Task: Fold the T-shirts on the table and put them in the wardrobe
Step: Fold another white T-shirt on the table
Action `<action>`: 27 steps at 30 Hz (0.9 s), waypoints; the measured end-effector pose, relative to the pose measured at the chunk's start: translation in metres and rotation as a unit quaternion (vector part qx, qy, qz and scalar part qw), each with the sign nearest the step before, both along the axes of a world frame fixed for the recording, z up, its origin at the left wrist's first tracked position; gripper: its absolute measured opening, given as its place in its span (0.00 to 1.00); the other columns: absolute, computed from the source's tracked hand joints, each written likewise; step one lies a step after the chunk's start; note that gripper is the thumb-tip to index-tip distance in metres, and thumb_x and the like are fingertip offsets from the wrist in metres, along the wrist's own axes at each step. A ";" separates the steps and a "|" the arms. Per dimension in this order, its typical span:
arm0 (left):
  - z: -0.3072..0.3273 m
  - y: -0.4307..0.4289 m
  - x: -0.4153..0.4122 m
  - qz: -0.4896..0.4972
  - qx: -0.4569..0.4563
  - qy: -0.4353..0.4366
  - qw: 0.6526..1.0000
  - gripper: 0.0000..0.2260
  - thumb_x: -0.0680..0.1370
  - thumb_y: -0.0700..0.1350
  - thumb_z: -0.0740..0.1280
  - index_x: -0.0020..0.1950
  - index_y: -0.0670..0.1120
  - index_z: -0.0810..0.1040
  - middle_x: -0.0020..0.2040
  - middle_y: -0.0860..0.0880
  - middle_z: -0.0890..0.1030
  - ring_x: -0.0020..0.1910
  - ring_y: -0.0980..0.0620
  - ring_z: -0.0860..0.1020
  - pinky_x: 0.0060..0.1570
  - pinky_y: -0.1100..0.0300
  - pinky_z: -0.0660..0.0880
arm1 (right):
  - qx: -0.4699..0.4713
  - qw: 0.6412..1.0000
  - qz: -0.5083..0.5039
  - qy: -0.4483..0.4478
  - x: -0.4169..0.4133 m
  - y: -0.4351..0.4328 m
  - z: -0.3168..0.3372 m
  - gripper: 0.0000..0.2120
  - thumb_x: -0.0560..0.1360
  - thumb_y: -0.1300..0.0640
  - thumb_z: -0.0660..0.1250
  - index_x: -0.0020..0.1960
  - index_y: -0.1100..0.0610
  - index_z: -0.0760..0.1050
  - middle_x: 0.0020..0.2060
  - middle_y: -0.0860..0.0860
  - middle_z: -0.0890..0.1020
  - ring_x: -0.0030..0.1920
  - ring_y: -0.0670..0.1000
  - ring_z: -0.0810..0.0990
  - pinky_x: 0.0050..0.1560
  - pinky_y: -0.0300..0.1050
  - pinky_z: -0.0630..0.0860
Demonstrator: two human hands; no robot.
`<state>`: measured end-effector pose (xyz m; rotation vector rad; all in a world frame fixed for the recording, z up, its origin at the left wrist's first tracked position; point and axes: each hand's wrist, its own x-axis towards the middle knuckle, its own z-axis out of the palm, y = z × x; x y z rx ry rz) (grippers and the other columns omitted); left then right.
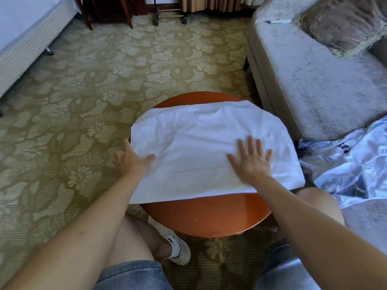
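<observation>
The right hand [251,161] lies flat on a white T-shirt [199,143], palm down, fingers straight and spread, near the cloth's right side. The left hand [132,159] grips the T-shirt's left edge, thumb on top of the cloth, fingers at or under the edge. The T-shirt is spread across a round orange-brown tabletop [201,215]; its left and right sides hang past the rim, while bare wood shows at the near edge and in a thin strip at the far edge. Just right of the tabletop stands a grey sofa [314,80] with crumpled shiny wrapping [351,170] on it. To the left and beyond, floral carpet [73,91] stretches to a bed [21,38]
</observation>
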<state>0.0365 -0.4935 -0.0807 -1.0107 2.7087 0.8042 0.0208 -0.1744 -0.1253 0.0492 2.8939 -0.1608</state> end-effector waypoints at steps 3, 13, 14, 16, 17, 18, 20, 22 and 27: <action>0.003 0.010 -0.004 -0.010 0.024 0.005 1.000 0.47 0.74 0.54 0.73 0.80 0.51 0.43 0.75 0.41 0.61 0.71 0.38 0.65 0.62 0.45 0.69 | -0.002 1.000 -0.001 0.002 0.001 0.006 -0.001 0.35 0.77 0.31 0.38 0.79 0.45 0.38 0.78 0.49 0.37 0.78 0.55 0.35 0.74 0.62 0.36; 0.005 -0.005 -0.015 -0.090 0.205 0.065 0.972 0.43 0.77 0.40 0.70 0.80 0.56 0.43 0.79 0.51 0.57 0.76 0.48 0.59 0.66 0.54 0.64 | -0.003 1.000 0.000 -0.005 0.002 0.017 -0.004 0.36 0.76 0.30 0.36 0.79 0.45 0.37 0.78 0.50 0.36 0.77 0.54 0.34 0.75 0.63 0.36; 0.003 -0.008 -0.012 -0.120 0.197 0.063 0.971 0.40 0.78 0.40 0.69 0.80 0.57 0.47 0.79 0.51 0.56 0.76 0.49 0.59 0.66 0.57 0.63 | 0.000 1.000 -0.001 0.003 0.002 0.017 -0.004 0.35 0.76 0.30 0.36 0.79 0.45 0.37 0.78 0.50 0.37 0.78 0.55 0.34 0.74 0.63 0.36; -0.001 -0.013 -0.008 -0.152 0.164 0.086 0.971 0.28 0.80 0.39 0.65 0.78 0.52 0.61 0.78 0.50 0.61 0.73 0.51 0.63 0.61 0.63 0.64 | 0.012 0.999 0.017 0.049 0.006 0.016 -0.003 0.35 0.77 0.30 0.37 0.79 0.45 0.37 0.78 0.50 0.37 0.78 0.55 0.35 0.72 0.62 0.33; -0.004 -0.015 -0.007 -0.151 0.151 0.104 0.971 0.21 0.80 0.38 0.64 0.72 0.49 0.70 0.76 0.48 0.65 0.68 0.52 0.68 0.56 0.65 0.66 | 0.013 0.997 0.039 0.069 0.008 0.015 -0.002 0.34 0.77 0.30 0.37 0.79 0.44 0.37 0.78 0.50 0.37 0.78 0.55 0.35 0.72 0.61 0.31; -0.006 -0.018 -0.005 -0.143 0.145 0.115 0.972 0.14 0.80 0.37 0.64 0.65 0.47 0.77 0.73 0.47 0.70 0.61 0.54 0.71 0.49 0.67 0.69 | 0.009 0.995 0.067 0.072 0.010 0.012 -0.001 0.34 0.77 0.30 0.37 0.79 0.44 0.38 0.79 0.50 0.37 0.78 0.54 0.35 0.72 0.61 0.31; -0.007 -0.026 -0.003 -0.119 0.153 0.120 0.974 0.09 0.80 0.38 0.64 0.56 0.47 0.82 0.68 0.46 0.75 0.50 0.56 0.73 0.41 0.67 0.70 | 0.002 0.993 0.116 0.032 0.011 0.004 0.001 0.36 0.75 0.29 0.35 0.79 0.43 0.39 0.79 0.49 0.38 0.78 0.54 0.34 0.75 0.62 0.34; -0.003 -0.039 -0.004 -0.094 0.191 0.098 0.972 0.10 0.79 0.39 0.66 0.59 0.48 0.81 0.69 0.46 0.74 0.50 0.53 0.75 0.47 0.61 0.73 | 0.025 0.990 0.140 -0.007 0.008 -0.007 0.001 0.38 0.72 0.28 0.32 0.78 0.43 0.37 0.78 0.49 0.36 0.77 0.55 0.32 0.75 0.63 0.36; 0.051 -0.081 -0.007 -0.103 0.263 0.056 0.958 0.24 0.77 0.37 0.69 0.72 0.50 0.71 0.74 0.49 0.66 0.71 0.49 0.66 0.62 0.58 0.67 | 0.041 0.986 0.154 -0.048 -0.002 -0.055 0.006 0.39 0.73 0.27 0.36 0.78 0.45 0.35 0.78 0.51 0.34 0.77 0.58 0.33 0.75 0.65 0.39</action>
